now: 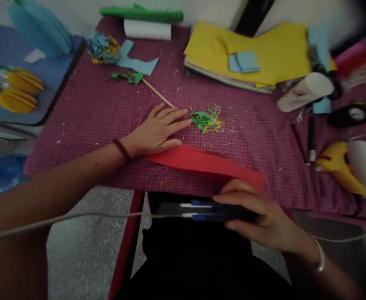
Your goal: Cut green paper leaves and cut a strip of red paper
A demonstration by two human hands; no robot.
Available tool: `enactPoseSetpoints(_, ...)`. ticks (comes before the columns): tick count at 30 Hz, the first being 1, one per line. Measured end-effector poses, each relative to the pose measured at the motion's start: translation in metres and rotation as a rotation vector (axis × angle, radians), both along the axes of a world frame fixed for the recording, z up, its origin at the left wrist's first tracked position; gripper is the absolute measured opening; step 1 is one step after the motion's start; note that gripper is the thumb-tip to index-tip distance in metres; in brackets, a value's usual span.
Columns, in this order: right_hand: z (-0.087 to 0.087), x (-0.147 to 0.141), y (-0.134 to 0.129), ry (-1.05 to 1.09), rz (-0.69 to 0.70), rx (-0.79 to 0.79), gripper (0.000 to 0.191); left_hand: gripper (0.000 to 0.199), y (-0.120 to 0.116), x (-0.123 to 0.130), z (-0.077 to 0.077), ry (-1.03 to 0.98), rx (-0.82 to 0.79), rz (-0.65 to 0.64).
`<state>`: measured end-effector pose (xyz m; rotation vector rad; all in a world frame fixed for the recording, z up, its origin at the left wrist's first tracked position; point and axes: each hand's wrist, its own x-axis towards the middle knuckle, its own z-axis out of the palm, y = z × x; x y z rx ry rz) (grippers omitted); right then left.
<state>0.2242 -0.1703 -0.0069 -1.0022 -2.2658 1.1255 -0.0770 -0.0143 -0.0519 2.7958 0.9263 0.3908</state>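
My left hand (159,131) lies flat with its fingers spread on the checked tablecloth (108,121), its thumb by the left end of a red paper strip (201,162). Beside its fingertips is a small pile of green and yellow paper shreds (206,120). Over the table's front edge, my right hand (251,208) is wrapped round a dark object (220,212) with blue and white parts, blurred and too unclear to name. The right end of the red strip is just above my right hand.
A thin stick (158,92) with green paper lies behind my left hand. Yellow sheets (277,50) are stacked at the back. On the right are a white cup (306,91), pens (312,139) and a yellow glue gun (342,166). A cable (92,214) crosses the foreground.
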Motion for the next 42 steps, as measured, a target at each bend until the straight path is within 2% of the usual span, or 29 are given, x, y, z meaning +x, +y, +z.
enactPoseSetpoints(2,0.003,0.031,-0.010,0.065,-0.163,0.002,0.034,0.062,-0.002,-0.005,0.005,-0.075,-0.002,-0.002)
enactPoseSetpoints(4,-0.002,0.058,-0.017,0.083,-0.462,0.044,0.035,0.059,-0.007,-0.009,0.011,-0.169,0.005,0.061)
enactPoseSetpoints(5,-0.007,0.070,-0.018,0.060,-0.602,0.076,0.037,0.054,-0.010,-0.010,0.014,-0.187,-0.001,0.134)
enactPoseSetpoints(7,-0.018,0.090,-0.015,-0.033,-0.755,0.173,0.038,0.044,-0.018,-0.006,0.020,-0.219,-0.005,0.248)
enactPoseSetpoints(8,-0.024,0.098,-0.012,-0.101,-0.792,0.239,0.038,0.041,-0.022,-0.001,0.024,-0.210,-0.028,0.253)
enactPoseSetpoints(11,-0.035,0.113,-0.002,-0.283,-0.821,0.405,0.038,0.042,-0.036,0.020,0.032,-0.059,-0.127,0.147)
enactPoseSetpoints(14,-0.039,0.118,0.004,-0.373,-0.877,0.468,0.038,0.064,-0.046,0.042,0.037,0.204,-0.179,0.028)
enactPoseSetpoints(16,-0.040,0.118,0.006,-0.410,-0.902,0.476,0.038,0.079,-0.048,0.051,0.039,0.339,-0.206,0.005)
enactPoseSetpoints(18,-0.043,0.118,0.007,-0.433,-0.892,0.475,0.037,0.084,-0.047,0.056,0.041,0.409,-0.232,0.028)
enactPoseSetpoints(20,-0.046,0.118,0.008,-0.449,-0.874,0.476,0.036,0.080,-0.045,0.060,0.043,0.442,-0.240,0.067)
enactPoseSetpoints(26,-0.054,0.122,0.006,-0.451,-0.855,0.515,0.035,0.044,-0.039,0.067,0.051,0.537,-0.300,0.147)
enactPoseSetpoints(31,-0.055,0.122,0.005,-0.409,-0.845,0.559,0.037,0.043,-0.041,0.069,0.051,0.499,-0.300,0.143)
enactPoseSetpoints(37,-0.053,0.119,0.006,-0.362,-0.860,0.615,0.034,0.045,-0.053,0.065,0.055,0.431,-0.373,0.160)
enactPoseSetpoints(42,-0.042,0.109,0.000,-0.316,-0.834,0.617,0.032,0.015,-0.057,0.066,0.066,0.446,-0.391,0.120)
